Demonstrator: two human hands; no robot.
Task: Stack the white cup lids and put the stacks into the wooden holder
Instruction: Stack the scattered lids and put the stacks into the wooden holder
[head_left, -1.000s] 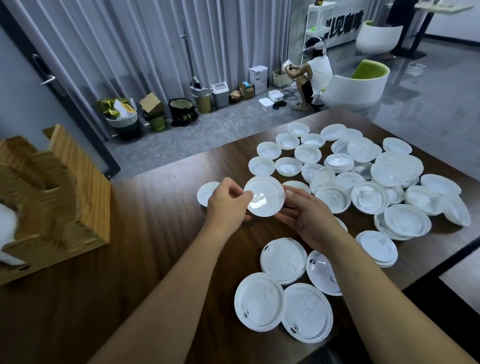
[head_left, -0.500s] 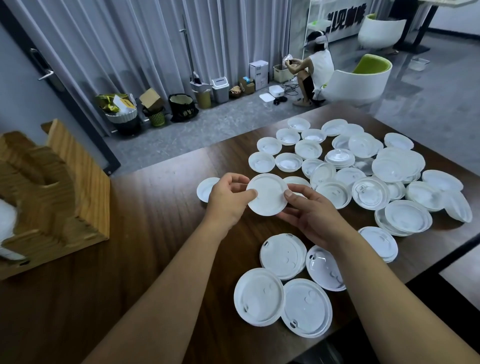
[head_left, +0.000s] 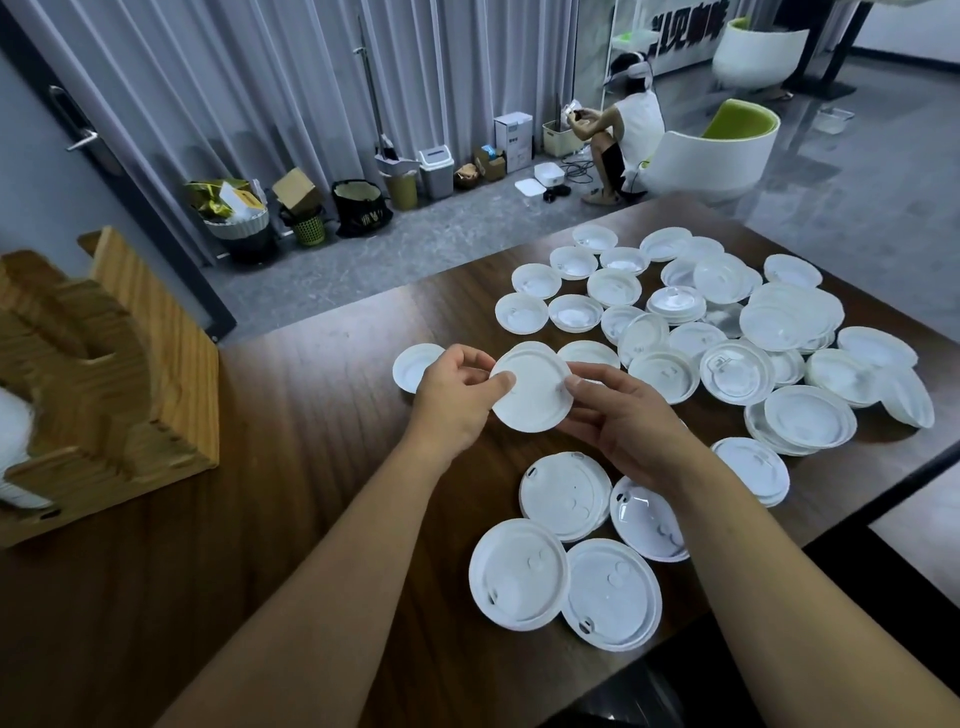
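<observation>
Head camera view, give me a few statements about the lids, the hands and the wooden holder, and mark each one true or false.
1. Both hands hold one white lid above the table. True.
2. The wooden holder stands on the right side of the table. False: it stands at the left.
3. The left hand rests flat on the table. False: it pinches the lid's edge.
4. Four large lids lie near the table's front edge. True.
5. The right hand grips the lid's right edge. True.
</observation>
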